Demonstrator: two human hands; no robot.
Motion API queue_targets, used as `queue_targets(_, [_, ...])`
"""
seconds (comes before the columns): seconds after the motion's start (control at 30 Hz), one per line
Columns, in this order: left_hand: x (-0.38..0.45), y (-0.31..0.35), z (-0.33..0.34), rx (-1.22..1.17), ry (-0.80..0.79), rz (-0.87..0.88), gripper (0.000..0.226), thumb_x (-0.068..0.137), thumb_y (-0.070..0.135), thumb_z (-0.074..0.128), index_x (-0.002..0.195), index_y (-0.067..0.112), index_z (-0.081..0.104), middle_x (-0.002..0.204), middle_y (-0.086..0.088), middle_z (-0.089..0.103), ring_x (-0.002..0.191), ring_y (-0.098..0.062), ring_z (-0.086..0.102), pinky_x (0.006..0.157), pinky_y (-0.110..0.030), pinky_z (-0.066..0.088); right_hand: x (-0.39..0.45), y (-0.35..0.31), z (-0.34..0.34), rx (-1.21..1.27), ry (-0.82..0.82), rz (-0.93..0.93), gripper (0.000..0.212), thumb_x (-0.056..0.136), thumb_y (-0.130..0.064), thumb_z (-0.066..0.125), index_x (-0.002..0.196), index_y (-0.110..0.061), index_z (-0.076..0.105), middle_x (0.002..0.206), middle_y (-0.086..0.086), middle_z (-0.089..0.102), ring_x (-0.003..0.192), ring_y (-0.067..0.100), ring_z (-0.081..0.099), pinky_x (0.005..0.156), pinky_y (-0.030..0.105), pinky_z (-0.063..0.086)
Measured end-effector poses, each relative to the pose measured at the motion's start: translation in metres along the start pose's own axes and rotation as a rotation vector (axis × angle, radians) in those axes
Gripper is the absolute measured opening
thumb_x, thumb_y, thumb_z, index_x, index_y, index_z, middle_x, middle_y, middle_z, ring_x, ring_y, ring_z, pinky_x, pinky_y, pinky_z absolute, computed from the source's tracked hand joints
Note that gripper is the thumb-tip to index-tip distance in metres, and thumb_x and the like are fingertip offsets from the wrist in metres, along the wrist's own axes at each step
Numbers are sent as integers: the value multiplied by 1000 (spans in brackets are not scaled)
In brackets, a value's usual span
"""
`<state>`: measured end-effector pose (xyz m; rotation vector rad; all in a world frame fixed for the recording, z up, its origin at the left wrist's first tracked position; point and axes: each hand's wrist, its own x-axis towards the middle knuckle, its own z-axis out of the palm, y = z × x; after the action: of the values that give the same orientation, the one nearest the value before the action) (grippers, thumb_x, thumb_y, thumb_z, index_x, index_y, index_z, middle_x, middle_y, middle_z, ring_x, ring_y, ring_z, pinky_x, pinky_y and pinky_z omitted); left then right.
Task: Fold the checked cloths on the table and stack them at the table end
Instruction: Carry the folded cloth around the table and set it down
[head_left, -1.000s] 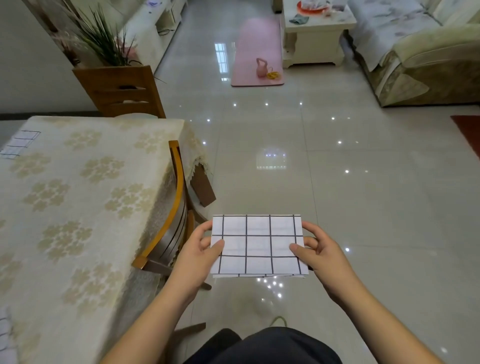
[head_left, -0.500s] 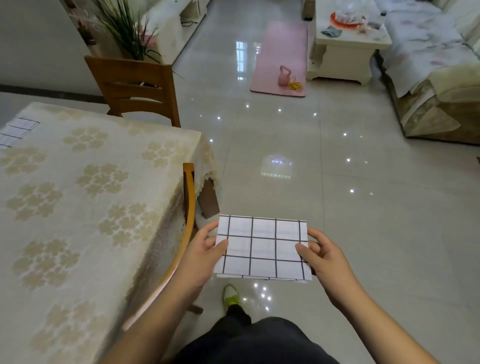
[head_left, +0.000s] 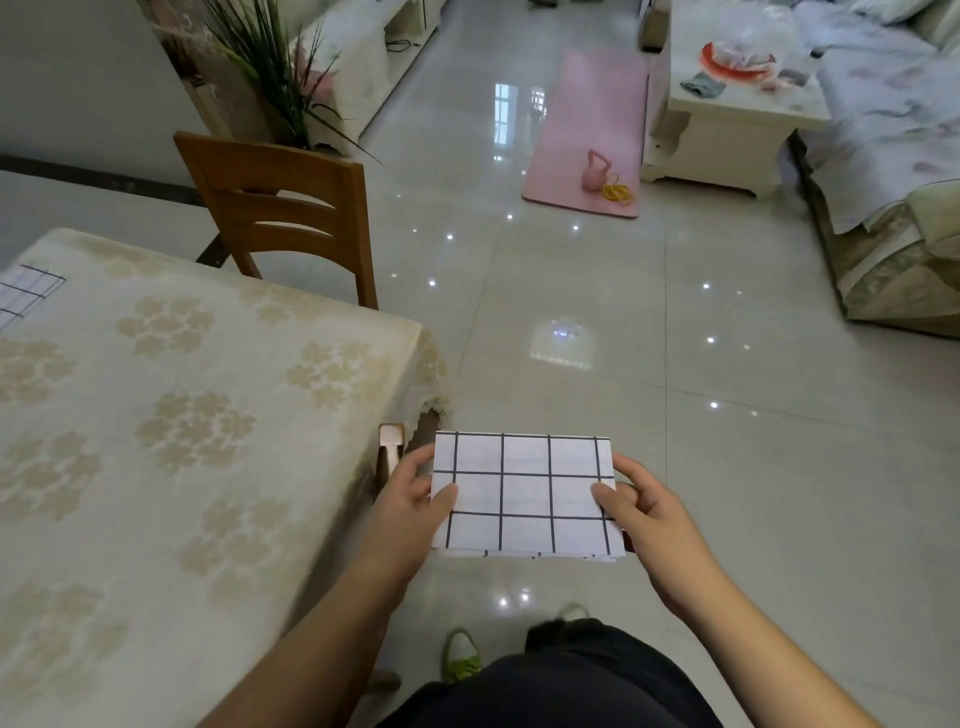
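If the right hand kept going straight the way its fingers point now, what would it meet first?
The right hand points leftward across the folded white black-checked cloth it grips, so past the cloth it would likely meet the left hand holding the opposite edge. Depth is hard to judge.

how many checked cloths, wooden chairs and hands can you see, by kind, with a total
checked cloths: 2, a folded cloth held off the table and a second cloth on the table's far left edge
wooden chairs: 2, far chair, near chair
hands: 2, left hand, right hand
total: 6
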<state>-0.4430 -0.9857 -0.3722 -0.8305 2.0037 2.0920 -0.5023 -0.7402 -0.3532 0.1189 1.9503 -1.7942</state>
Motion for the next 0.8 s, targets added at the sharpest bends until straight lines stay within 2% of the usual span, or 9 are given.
queue_targets(0.07, [18, 7, 8, 9, 20, 3, 42, 95, 11, 60, 116, 46, 52, 108, 10, 74, 100, -14, 70, 87, -43, 57, 20, -10, -7, -3, -22, 2, 35, 97, -7, 55, 127, -26, 57, 79, -3, 73, 77, 11, 70, 73, 22, 51])
queue_targets(0.13, [37, 16, 19, 18, 26, 24, 42, 94, 10, 61, 116, 45, 53, 105, 11, 74, 99, -12, 71, 82, -35, 58, 43, -18, -18, -2, -26, -5, 39, 96, -7, 57, 129, -27, 56, 96, 10, 75, 93, 22, 72, 83, 32, 53])
queue_targets(0.2, [59, 27, 31, 34, 33, 33, 40, 94, 10, 62, 116, 42, 55, 106, 7, 74, 98, -13, 71, 81, -33, 58, 69, -26, -31, -2, -7, -15, 39, 94, -6, 60, 124, -31, 57, 86, 3, 74, 82, 15, 71, 76, 25, 52])
queue_targets(0.3, [94, 48, 50, 77, 34, 25, 40, 90, 18, 66, 119, 42, 55, 110, 2, 74, 101, -18, 70, 91, -48, 55, 112, -40, -55, -20, -11, -32, 38, 92, -7, 63, 119, -33, 57, 62, -14, 59, 59, 3, 54, 60, 12, 44])
queue_targets(0.37, [114, 65, 65, 88, 17, 18, 45, 87, 26, 68, 125, 42, 52, 114, 1, 72, 106, -20, 69, 98, -52, 50, 136, -53, -73, -6, -23, -30, 39, 92, -7, 64, 117, -34, 57, 62, -13, 59, 59, 3, 54, 58, 12, 43])
queue_targets(0.47, [142, 86, 87, 66, 11, 23, 66, 74, 43, 73, 135, 36, 47, 115, -5, 72, 109, -25, 67, 101, -55, 46, 167, -70, -99, 6, -44, -16, 39, 91, -7, 65, 117, -34, 57, 63, -11, 60, 61, 4, 56, 57, 15, 43])
queue_targets(0.57, [164, 106, 104, 73, 29, 50, 61, 83, 30, 73, 137, 30, 45, 109, -8, 74, 104, -27, 69, 99, -56, 47, 200, -84, -119, -34, -70, -12, 39, 90, -12, 67, 120, -36, 56, 63, -10, 54, 64, 8, 53, 60, 18, 43])
queue_targets(0.67, [180, 118, 114, 80, 49, 58, 50, 94, 10, 61, 139, 25, 43, 107, -5, 75, 102, -24, 70, 98, -53, 49, 228, -98, -127, -67, -85, -10, 40, 90, -14, 68, 121, -37, 56, 67, -6, 61, 67, 8, 57, 63, 19, 46])
queue_targets(0.8, [201, 131, 116, 64, 131, 57, 50, 95, 9, 60, 140, 25, 44, 106, -5, 75, 102, -28, 70, 98, -55, 49, 263, -112, -123, -75, -104, -8, 40, 89, -16, 69, 119, -40, 57, 87, 16, 68, 79, 14, 63, 72, 32, 48])
